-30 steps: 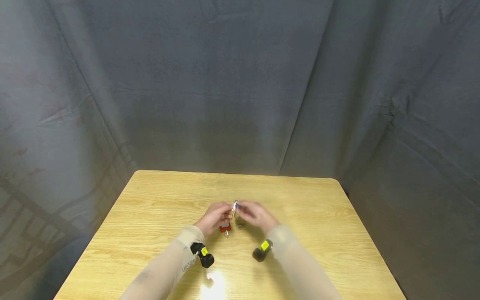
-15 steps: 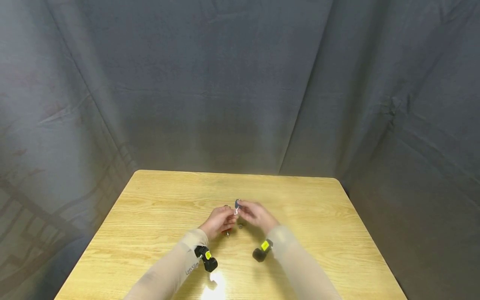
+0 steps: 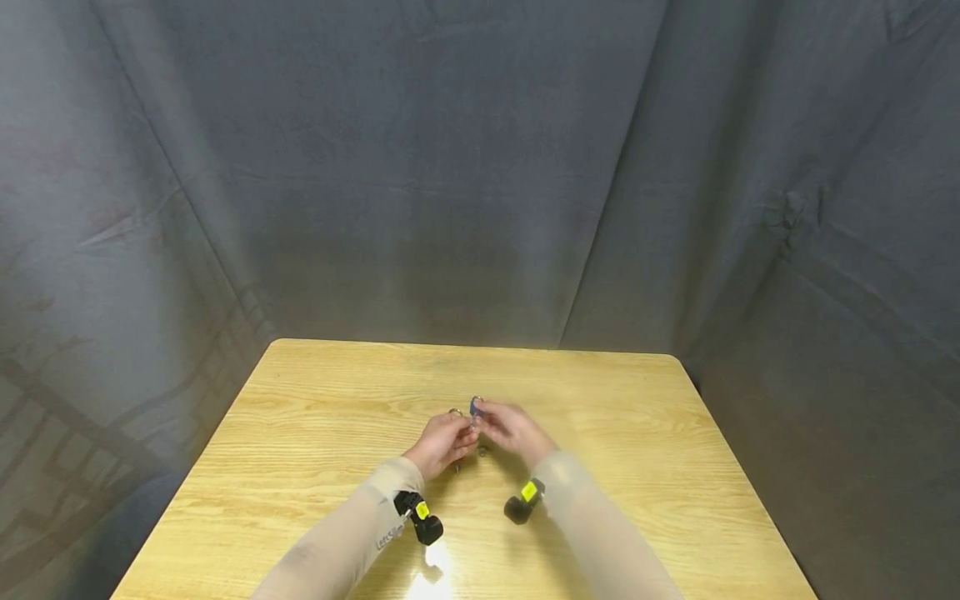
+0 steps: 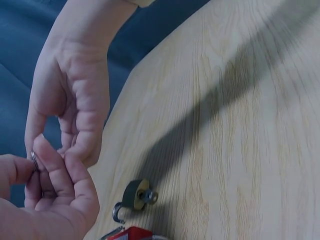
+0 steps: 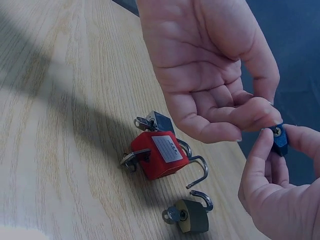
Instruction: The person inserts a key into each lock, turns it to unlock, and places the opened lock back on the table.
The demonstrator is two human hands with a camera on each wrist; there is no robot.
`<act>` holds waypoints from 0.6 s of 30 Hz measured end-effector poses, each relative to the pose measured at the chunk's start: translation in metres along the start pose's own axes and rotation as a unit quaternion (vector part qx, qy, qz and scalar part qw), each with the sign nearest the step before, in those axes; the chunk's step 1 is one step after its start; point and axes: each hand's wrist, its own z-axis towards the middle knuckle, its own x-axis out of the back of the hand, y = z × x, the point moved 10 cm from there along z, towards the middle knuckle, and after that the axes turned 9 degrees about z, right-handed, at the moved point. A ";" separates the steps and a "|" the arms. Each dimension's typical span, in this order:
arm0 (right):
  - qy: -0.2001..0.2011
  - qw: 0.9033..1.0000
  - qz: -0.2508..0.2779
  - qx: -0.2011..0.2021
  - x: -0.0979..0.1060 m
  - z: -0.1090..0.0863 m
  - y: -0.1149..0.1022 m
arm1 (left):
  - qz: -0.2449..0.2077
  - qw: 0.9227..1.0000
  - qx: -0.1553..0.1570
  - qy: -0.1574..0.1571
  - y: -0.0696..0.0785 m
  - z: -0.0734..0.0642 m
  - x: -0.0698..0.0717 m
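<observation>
My right hand (image 3: 510, 429) holds a small blue padlock (image 5: 280, 140) between thumb and fingers, its keyhole facing the left hand. My left hand (image 3: 444, 442) pinches a small thin metal piece (image 4: 34, 160), fingertips right at that keyhole; the fingers mostly hide it. Below the hands, a red padlock (image 5: 159, 155) with a white label lies on the table, a key in it and its shackle open. Beside it lies a brass-coloured padlock (image 5: 192, 216) with a key and an open shackle. A silver-grey padlock (image 5: 161, 121) with keys sits behind the red one, partly hidden.
The light wood table (image 3: 337, 392) has rounded far corners. Grey curtains (image 3: 450, 167) hang behind it and at both sides. A black wrist camera (image 3: 420, 517) is strapped on the left sleeve, another wrist camera (image 3: 523, 502) on the right.
The left hand has shifted slightly right and nearer the right hand, now covering most of the red padlock. The blue padlock has turned upright in the right hand, which stays nearly in place.
</observation>
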 end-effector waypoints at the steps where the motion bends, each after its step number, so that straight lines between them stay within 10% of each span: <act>1: 0.000 1.000 -0.001 0.001 0.000 0.000 0.000 | -0.004 1.000 0.001 0.002 0.000 0.000 -0.001; 18: -0.020 1.000 0.003 0.010 0.000 -0.003 -0.004 | -0.024 1.000 0.006 0.015 0.002 -0.001 -0.004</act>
